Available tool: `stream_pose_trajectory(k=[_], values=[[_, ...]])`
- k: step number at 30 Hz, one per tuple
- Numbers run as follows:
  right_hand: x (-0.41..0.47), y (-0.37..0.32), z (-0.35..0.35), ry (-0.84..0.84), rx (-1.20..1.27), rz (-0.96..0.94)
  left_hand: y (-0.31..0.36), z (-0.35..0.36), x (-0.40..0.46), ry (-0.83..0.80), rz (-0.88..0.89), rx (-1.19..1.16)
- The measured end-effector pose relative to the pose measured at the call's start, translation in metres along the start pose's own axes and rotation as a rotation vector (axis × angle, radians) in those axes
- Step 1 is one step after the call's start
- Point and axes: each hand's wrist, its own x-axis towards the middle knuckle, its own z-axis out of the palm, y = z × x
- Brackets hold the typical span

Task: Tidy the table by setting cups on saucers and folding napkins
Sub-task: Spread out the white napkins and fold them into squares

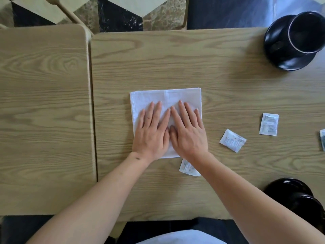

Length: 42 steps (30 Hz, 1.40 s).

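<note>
A white napkin [149,97], folded into a rough square, lies flat on the middle of the wooden table [219,76]. My left hand [152,131] and my right hand [188,131] rest palm down on it side by side, fingers spread and pointing away from me, holding nothing. A black cup [306,30] stands on a black saucer [281,62] at the far right corner. Another black cup on a saucer [295,194] sits at the near right edge, partly behind my right forearm.
Small white sachets lie right of the napkin: one [232,140], one [268,124], one at the frame's right edge [322,141] and one [186,167] partly under my right wrist. A second wooden table [44,103] adjoins on the left across a narrow gap.
</note>
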Motion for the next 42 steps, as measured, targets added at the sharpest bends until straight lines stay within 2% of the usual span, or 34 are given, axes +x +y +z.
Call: stream_pose_trajectory(k=[3, 10, 12, 15, 18, 21, 23, 26, 27, 30, 31, 33, 35, 38, 42], values=[[-0.001, 0.005, -0.004, -0.01, -0.026, -0.034, -0.006, 0.002, -0.003, -0.023, 0.047, 0.043], [0.003, 0.001, -0.019, -0.11, -0.047, 0.004, -0.003, -0.012, 0.003, -0.132, 0.011, 0.091], [0.017, -0.003, -0.03, -0.138, -0.061, 0.059, -0.003, -0.027, 0.013, -0.143, -0.06, 0.014], [0.041, -0.006, -0.041, -0.121, -0.06, 0.125, -0.003, -0.038, 0.03, -0.063, -0.175, -0.141], [0.049, -0.001, -0.039, -0.163, -0.096, 0.108, -0.006, -0.033, 0.033, -0.101, -0.18, -0.109], [0.05, 0.007, -0.04, -0.19, -0.118, 0.092, -0.011, -0.036, 0.039, -0.21, -0.198, -0.073], [0.055, 0.01, -0.046, -0.154, -0.1, 0.097, -0.006, -0.048, 0.04, -0.185, -0.265, -0.136], [0.071, 0.018, -0.059, -0.127, -0.118, 0.132, 0.037, -0.069, 0.015, 0.035, -0.587, -0.478], [0.078, 0.021, -0.064, -0.14, -0.146, 0.142, 0.06, -0.074, 0.002, 0.035, -0.771, -0.718], [0.101, 0.028, -0.081, -0.299, -0.172, 0.227, 0.122, -0.079, -0.022, -0.151, -1.539, -1.709], [0.108, 0.029, -0.086, -0.368, -0.164, 0.256, 0.135, -0.077, -0.027, -0.186, -1.672, -1.94], [0.118, 0.028, -0.095, -0.486, -0.163, 0.281, 0.152, -0.075, -0.03, -0.208, -1.743, -2.177], [0.124, 0.024, -0.105, -0.57, -0.159, 0.265, 0.16, -0.077, -0.031, -0.215, -1.731, -2.251], [0.124, 0.009, -0.125, -0.639, -0.02, 0.249, 0.159, -0.081, -0.031, -0.227, -1.721, -2.278], [0.109, -0.009, -0.145, -0.592, 0.124, 0.243, 0.142, -0.083, -0.032, -0.138, -1.756, -2.15]])
